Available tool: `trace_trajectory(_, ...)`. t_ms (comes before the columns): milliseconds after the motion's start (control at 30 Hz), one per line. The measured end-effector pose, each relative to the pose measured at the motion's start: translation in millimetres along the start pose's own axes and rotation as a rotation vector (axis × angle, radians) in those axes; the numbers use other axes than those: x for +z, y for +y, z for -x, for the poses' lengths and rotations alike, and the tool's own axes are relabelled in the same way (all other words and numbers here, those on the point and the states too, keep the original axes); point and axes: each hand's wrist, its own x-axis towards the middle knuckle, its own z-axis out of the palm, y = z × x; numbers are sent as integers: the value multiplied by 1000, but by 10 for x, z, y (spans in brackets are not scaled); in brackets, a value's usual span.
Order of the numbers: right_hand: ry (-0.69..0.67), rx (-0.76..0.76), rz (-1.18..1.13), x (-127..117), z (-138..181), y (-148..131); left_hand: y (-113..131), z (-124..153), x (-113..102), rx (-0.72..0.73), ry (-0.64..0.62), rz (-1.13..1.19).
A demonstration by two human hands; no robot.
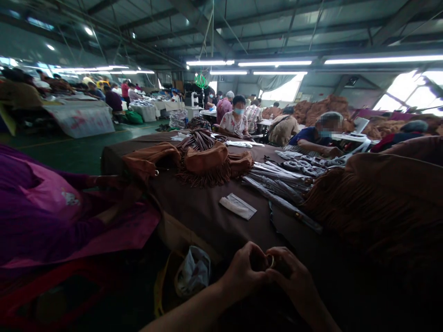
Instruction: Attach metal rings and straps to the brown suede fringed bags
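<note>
My left hand (245, 271) and my right hand (291, 271) meet low in the head view, just over the dark cloth. Their fingertips come together around a small, pale, shiny metal ring (272, 261). Both hands are closed, thumbs and forefingers bent in a pinch. Anything else between the fingers is too dark to make out. Beyond them on the brown-covered table (204, 212) lies a flat white packet (238, 205). A thin dark cord (273, 219) runs just behind my fingers.
Brown fringed bags (207, 161) lie at the table's far side. White-wrapped straps (277, 184) stretch rightward toward a large pile of brown fringed pieces (380, 198). A co-worker in purple (51, 207) sits at left. Below stands a yellow-rimmed bin (159, 286) with white plastic (194, 272).
</note>
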Motion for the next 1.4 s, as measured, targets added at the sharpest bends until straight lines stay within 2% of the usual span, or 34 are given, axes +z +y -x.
trace_trajectory(133, 2, -22, -3, -12, -6, 7, 38, 9, -1, -23, -27, 11)
trace_trajectory(233, -69, 44, -117, 14, -18, 15, 41, 15, -12, -83, -37, 34)
trace_trajectory(333, -79, 130, -216, 65, -18, 39, 14, 23, -17, -110, -4, 47)
trace_trajectory(533, 49, 90, -38, 109, 22, 63, 35, 24, -25, -95, 3, 39)
trace_trajectory(767, -22, 123, -102, 86, 30, 42, 31, 43, -42, -129, -9, 43)
trace_trajectory(933, -55, 162, -140, 55, 26, 114, -18, 57, -26, -109, -15, 57)
trace_trajectory(1167, 58, 162, -124, 110, 104, 128, 97, 59, -21, 13, 16, -80)
trace_trajectory(1400, 2, 77, -60, -49, 1, 10, 63, 52, 25, 54, -78, -26)
